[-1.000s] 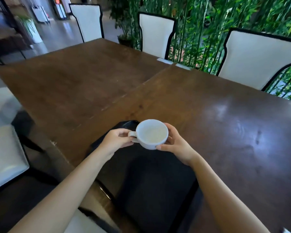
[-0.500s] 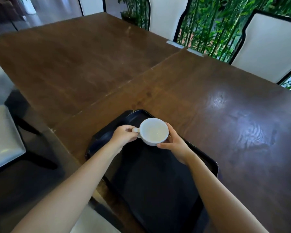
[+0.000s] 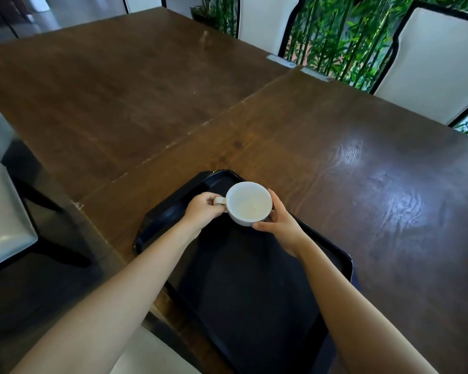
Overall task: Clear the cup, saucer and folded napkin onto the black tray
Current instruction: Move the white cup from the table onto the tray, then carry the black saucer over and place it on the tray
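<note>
A white cup [image 3: 249, 202] sits over the far end of the black tray [image 3: 254, 287], upright, its inside pale and bare. My left hand [image 3: 201, 210] pinches the cup's handle on its left side. My right hand [image 3: 280, 225] cups the right wall of the cup from below and beside. Whether the cup's base touches the tray floor I cannot tell. The tray lies at the near edge of the dark wooden table [image 3: 362, 171]. No saucer or napkin is in view.
Two wooden tabletops meet along a seam [image 3: 189, 133] running to the far right. White chairs with black frames [image 3: 438, 63] stand along the far side, bamboo behind them. A white chair seat [image 3: 3, 211] is at the left, below the table edge.
The view has tipped downward, showing more of the tray. Both hands have carried the cup down and a little away from me, toward the tray's far end.
</note>
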Demonstrator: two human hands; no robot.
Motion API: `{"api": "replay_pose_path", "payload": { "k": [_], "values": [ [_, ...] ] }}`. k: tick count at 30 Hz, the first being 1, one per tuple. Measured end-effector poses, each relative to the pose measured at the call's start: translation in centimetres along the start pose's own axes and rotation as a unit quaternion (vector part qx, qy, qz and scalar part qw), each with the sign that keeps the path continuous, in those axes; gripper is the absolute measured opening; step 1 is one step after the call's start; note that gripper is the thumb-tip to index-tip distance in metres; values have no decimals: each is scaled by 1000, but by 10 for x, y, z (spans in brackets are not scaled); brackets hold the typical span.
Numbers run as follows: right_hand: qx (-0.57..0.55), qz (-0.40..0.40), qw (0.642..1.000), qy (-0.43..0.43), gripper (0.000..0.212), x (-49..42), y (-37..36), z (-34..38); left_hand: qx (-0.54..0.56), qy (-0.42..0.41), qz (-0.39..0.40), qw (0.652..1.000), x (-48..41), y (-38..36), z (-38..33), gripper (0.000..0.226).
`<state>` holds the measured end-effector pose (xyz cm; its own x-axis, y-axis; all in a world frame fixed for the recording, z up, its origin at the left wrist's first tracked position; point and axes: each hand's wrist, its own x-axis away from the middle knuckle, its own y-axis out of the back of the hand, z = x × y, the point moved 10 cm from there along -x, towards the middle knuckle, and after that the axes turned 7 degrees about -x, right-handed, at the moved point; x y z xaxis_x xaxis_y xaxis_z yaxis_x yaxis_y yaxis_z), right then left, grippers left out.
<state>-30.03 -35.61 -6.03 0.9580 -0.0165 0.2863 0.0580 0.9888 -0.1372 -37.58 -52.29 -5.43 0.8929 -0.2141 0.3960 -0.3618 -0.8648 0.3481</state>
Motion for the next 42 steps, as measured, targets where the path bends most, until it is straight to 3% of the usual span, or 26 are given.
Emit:
{"api": "replay_pose_path", "payload": {
  "k": [6,14,18,22,27,29,31,32,35,42],
  "values": [
    [0,-19,999,-26,99,-6,9,-3,-7,4,1,1000,-6,-4,-2,28],
    [3,-23,999,-28,92,-9,14,-1,-14,8,2,1000,-9,-9,-5,29],
    [30,-24,998,-54,89,-7,16,2,-50,-1,12,999,-5,-6,-10,51],
    [106,-30,990,-83,98,-1,29,15,-125,3,37,991,1,0,-15,63],
    [197,-25,973,-116,96,15,52,43,-327,-5,90,941,13,4,-35,66],
    [276,-5,952,-132,96,24,58,53,-409,-24,101,906,20,5,-51,49],
    [372,26,915,-153,97,35,63,63,-511,-39,107,852,28,7,-65,15],
    [405,37,899,-164,97,41,65,69,-551,-43,109,826,31,8,-73,12],
    [458,43,868,-185,92,65,76,92,-608,-65,103,785,41,6,-102,14],
    [508,8,842,-181,87,125,115,139,-607,-148,143,767,82,-49,-174,54]
  ]
}}
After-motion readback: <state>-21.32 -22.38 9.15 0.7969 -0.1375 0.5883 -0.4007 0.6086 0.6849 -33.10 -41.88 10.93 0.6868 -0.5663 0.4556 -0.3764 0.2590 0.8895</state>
